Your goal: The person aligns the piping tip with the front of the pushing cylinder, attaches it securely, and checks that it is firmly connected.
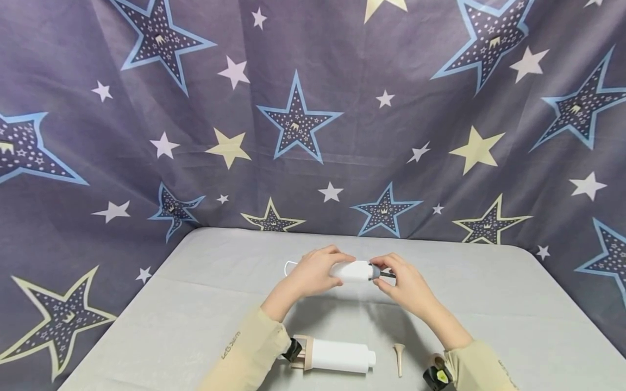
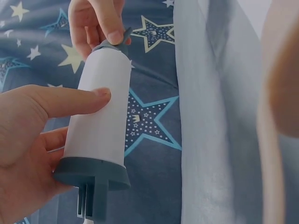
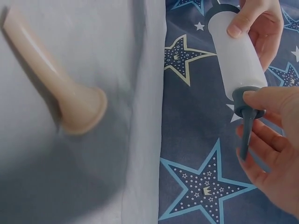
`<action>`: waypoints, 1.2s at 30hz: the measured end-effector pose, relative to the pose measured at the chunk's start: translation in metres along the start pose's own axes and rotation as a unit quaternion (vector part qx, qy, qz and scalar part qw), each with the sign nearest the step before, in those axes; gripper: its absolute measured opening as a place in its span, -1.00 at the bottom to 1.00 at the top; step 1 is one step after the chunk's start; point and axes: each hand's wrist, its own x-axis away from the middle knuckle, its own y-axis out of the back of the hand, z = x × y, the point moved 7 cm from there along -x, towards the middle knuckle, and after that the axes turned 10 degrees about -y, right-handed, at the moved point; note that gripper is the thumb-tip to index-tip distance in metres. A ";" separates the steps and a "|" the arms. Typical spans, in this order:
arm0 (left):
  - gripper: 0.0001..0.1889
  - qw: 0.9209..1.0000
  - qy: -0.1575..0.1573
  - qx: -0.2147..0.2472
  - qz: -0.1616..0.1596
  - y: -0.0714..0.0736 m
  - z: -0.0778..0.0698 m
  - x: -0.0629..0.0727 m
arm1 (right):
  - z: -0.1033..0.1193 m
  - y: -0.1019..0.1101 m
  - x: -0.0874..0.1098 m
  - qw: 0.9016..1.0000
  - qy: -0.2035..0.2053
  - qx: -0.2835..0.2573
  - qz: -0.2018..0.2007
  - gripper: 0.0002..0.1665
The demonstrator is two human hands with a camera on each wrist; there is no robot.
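Beige sleeves [image 1: 249,347] over grey table [image 1: 161,320], starry curtain [image 1: 362,146].

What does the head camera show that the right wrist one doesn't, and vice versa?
Only the head view shows the lying white tube and both sleeves. Only the right wrist view shows the dark collar at the far end of the held tube, hidden in the head view. Both show the left hand gripping the held tube, the right hand pinching its grey cap, the beige flared piece on the table, and the starry cloth.
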 end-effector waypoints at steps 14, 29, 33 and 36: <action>-0.45 0.999 0.006 0.039 -0.003 0.007 -0.002 0.005 | 0.009 0.003 0.002 0.998 0.046 -0.029 -0.012 -0.57; -0.45 0.999 0.003 0.048 -0.008 0.008 -0.001 0.009 | 0.012 0.006 0.004 0.996 0.063 -0.055 -0.028 -0.57; -0.45 0.999 -0.006 0.049 -0.009 0.008 -0.001 0.010 | 0.012 0.007 0.005 0.996 0.062 -0.057 -0.030 -0.57; -0.45 0.999 -0.012 0.044 -0.010 0.009 -0.002 0.010 | 0.012 0.007 0.005 0.996 0.065 -0.062 -0.030 -0.57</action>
